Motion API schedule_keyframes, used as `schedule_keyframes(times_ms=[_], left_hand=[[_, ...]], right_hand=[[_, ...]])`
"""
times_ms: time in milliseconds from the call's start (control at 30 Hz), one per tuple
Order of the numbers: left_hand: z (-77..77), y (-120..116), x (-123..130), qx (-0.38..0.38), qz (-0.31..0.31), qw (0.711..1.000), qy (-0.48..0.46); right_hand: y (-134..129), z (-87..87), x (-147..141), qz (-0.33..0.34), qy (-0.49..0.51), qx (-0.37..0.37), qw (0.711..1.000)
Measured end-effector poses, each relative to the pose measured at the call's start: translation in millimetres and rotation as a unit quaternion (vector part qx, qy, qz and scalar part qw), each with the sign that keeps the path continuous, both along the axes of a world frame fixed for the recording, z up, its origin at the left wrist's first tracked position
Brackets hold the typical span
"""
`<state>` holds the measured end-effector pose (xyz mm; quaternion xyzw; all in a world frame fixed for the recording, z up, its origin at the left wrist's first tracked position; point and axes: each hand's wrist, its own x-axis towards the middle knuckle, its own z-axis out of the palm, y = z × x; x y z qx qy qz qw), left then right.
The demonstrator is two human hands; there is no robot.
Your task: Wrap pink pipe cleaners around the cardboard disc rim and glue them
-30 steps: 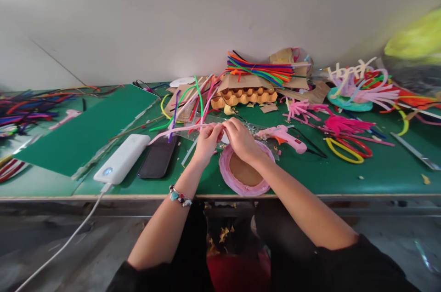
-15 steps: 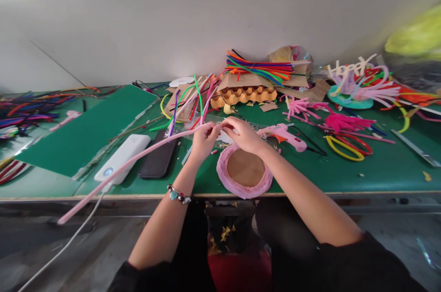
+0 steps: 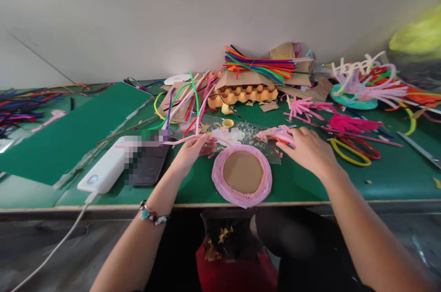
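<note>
Between the fingers of my left hand [image 3: 189, 154] is a thin pink pipe cleaner [image 3: 179, 139]. Its one end reaches right towards the disc and its other end trails left over the phone. My right hand [image 3: 306, 149] is closed around the handle of a pink glue gun [image 3: 279, 134], which lies on the table with its nozzle to the left. My palm hides most of the handle. In front of me lies a round cardboard disc [image 3: 243, 172] with a pink pipe-cleaner rim [image 3: 220, 179], between my two hands.
A white power bank [image 3: 103, 168] with a cable and a dark phone [image 3: 151, 163] lie at left. Behind are an egg carton [image 3: 244, 95] and bundled pipe cleaners [image 3: 258, 69]. Scissors [image 3: 351, 151] and a metal blade-like strip [image 3: 418, 149] lie at right.
My right hand has left the pipe cleaner and moved right onto the glue gun. My left hand has come slightly left and down, still with the pipe cleaner.
</note>
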<state>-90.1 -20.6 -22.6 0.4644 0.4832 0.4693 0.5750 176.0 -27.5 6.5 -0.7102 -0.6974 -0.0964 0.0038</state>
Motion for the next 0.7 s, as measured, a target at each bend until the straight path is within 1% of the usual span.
schedule_keyframes(times_ms=[67,133,200,267,433,533,600,633,700], left_hand=[[-1.4,-3.4,1.5,-0.02,0.0,1.0,-0.01],[-1.8,-5.7,3.9,-0.037,-0.001,0.999,-0.001],[-2.5,-6.4,5.6,-0.047,-0.013,0.999,0.003],[-4.8,-5.8,6.1,-0.041,-0.019,0.999,-0.004],[-9.8,-5.9,7.6,0.007,0.022,1.0,0.017],[-6.4,-7.9,11.6,0.06,0.003,0.998,-0.01],[-3.0,-8.8,15.3,0.092,-0.016,0.995,-0.036],[-1.7,-9.1,17.1,0.102,-0.027,0.994,-0.035],[-0.7,-9.1,20.2,0.106,-0.055,0.993,0.003]], right_hand=[[2.0,-7.7,-1.1,0.002,0.002,-0.027,1.0],[4.1,-12.2,-1.0,0.0,0.007,-0.043,0.999],[5.7,-15.0,1.7,0.002,0.02,-0.043,0.999],[6.7,-17.2,6.2,0.019,0.044,-0.025,0.999],[6.1,-20.0,16.9,0.057,0.082,0.077,0.992],[5.0,-21.2,18.9,0.06,0.085,0.123,0.987],[5.3,-22.9,18.3,0.057,0.092,0.126,0.986],[5.7,-23.8,17.6,0.054,0.097,0.118,0.987],[6.9,-24.7,15.9,0.042,0.115,0.091,0.988]])
